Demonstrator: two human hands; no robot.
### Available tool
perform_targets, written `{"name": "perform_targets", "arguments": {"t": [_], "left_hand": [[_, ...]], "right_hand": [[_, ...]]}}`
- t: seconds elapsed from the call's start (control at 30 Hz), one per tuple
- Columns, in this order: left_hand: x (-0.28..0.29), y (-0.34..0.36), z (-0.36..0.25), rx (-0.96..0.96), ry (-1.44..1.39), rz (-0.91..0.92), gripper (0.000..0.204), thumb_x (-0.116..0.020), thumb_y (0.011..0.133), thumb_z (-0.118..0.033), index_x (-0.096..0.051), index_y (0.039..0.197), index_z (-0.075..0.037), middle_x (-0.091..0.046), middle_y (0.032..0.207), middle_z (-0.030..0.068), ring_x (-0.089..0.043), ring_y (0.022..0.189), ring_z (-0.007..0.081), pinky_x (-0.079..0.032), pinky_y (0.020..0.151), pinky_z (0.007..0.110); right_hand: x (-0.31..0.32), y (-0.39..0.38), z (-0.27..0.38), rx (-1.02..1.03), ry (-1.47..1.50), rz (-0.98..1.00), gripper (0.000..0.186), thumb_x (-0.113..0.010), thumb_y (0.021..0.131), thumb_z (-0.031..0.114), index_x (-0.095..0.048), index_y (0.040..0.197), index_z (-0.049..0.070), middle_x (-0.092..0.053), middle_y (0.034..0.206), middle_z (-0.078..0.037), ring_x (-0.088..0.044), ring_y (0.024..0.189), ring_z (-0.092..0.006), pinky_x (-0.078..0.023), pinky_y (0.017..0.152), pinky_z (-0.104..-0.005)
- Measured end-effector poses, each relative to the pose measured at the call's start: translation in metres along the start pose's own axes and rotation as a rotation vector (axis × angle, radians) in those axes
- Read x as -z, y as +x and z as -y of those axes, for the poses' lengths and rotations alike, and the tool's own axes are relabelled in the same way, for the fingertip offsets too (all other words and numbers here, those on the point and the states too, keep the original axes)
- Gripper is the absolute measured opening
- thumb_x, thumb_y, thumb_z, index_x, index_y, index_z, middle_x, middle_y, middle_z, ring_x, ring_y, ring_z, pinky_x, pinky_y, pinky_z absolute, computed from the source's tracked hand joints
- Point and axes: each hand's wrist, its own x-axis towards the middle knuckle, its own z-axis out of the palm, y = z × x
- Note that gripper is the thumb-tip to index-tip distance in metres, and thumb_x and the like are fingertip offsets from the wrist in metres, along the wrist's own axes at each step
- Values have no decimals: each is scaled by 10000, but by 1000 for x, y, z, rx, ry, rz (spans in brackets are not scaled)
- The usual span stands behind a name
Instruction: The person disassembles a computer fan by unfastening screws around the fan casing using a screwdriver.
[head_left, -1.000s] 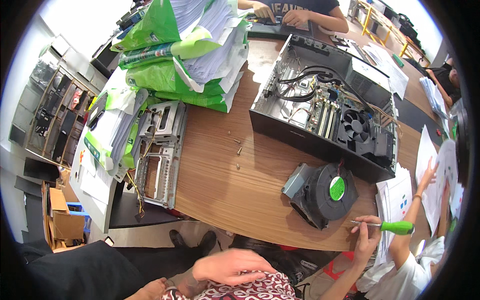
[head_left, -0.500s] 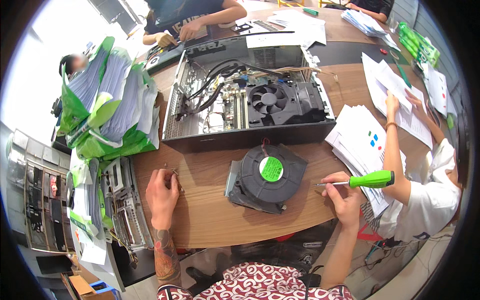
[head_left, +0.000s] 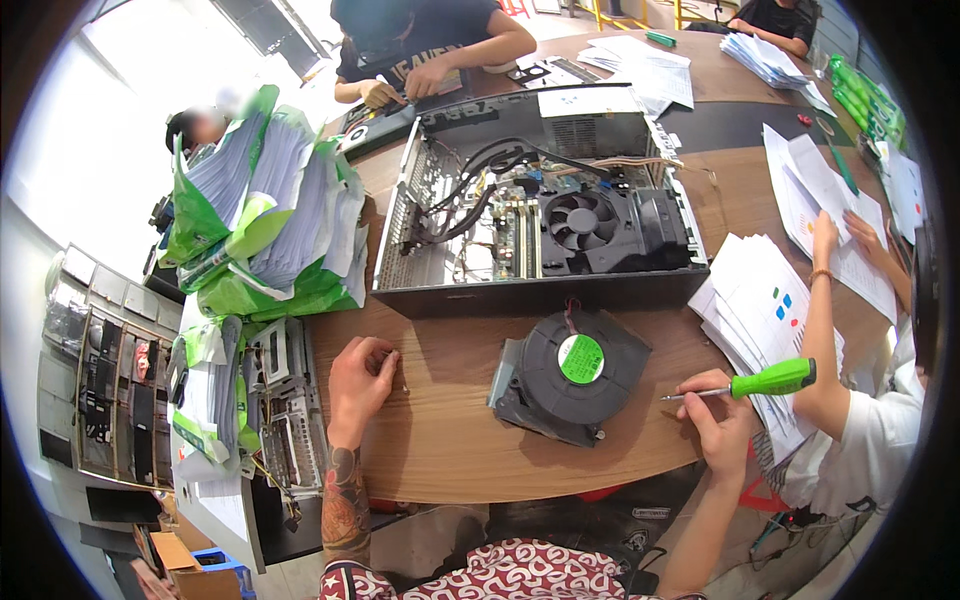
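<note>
My right hand (head_left: 718,418) grips a screwdriver with a green handle (head_left: 775,378), its thin metal shaft pointing left above the table's front right. Left of its tip lies a black blower fan (head_left: 622,365) with a round green label and a metal bracket on its left side. My left hand (head_left: 360,390) rests at the table's left side, thumb and fingers closed together; whatever is between them is too small to make out. Behind the blower stands an opened black computer case (head_left: 540,292), showing cables, a board and a round cooling fan (head_left: 580,221).
Green-wrapped paper bundles (head_left: 290,215) are piled at the left, above a metal drive frame (head_left: 290,400). Paper stacks (head_left: 750,300) lie at the right, where a co-worker's hands (head_left: 825,240) handle sheets. Across the table, another person's hands (head_left: 425,80) work on a device.
The whole view has shifted, so the table's things sit further right and lower. My left fingers have drawn together beside small metal bits. My right hand keeps hold of the screwdriver.
</note>
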Motion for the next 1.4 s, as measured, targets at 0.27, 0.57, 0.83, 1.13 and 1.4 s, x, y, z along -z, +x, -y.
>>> {"name": "perform_targets", "arguments": {"t": [0.27, 0.57, 0.83, 1.13, 1.4], "left_hand": [[13, 7, 3, -25, -103, -18, 124, -737, 810, -81, -726, 923, -30, -689, 845, 95, -585, 593, 185, -471, 571, 312], [17, 9, 12, -34, -146, -58, 142, -718, 809, -38, -733, 951, -33, -695, 826, 79, -563, 585, 163, -461, 571, 291], [31, 14, -34, -18, -480, 47, 134, -789, 784, -27, -702, 886, -32, -661, 778, 3, -524, 621, 19, -386, 526, 197], [2, 22, -105, -534, -638, 410, 153, -686, 784, 91, -684, 892, -16, -646, 900, 38, -583, 706, 98, -447, 567, 233], [-8, 9, -104, -552, -625, 291, 210, -662, 783, 107, -680, 949, -21, -643, 930, 76, -645, 762, 204, -532, 658, 312]], "right_hand": [[4, -3, -4, -17, -4, -36, 66, -616, 896, -35, -636, 958, -31, -618, 950, -94, -616, 721, -129, -494, 667, -245], [2, -1, -1, -1, -32, -16, 68, -615, 898, -21, -635, 961, -36, -618, 948, -100, -609, 712, -133, -487, 667, -247], [1, 0, 2, -10, -19, -57, 67, -618, 896, -22, -648, 954, -37, -627, 918, -75, -620, 718, -126, -482, 673, -246], [2, -5, -1, -26, 17, -19, 79, -627, 898, -34, -652, 972, -42, -625, 942, -84, -623, 744, -129, -501, 670, -256], [-1, -2, 4, -48, -12, -78, 85, -628, 910, -1, -650, 983, -39, -638, 943, -90, -624, 746, -134, -499, 684, -258]]}}
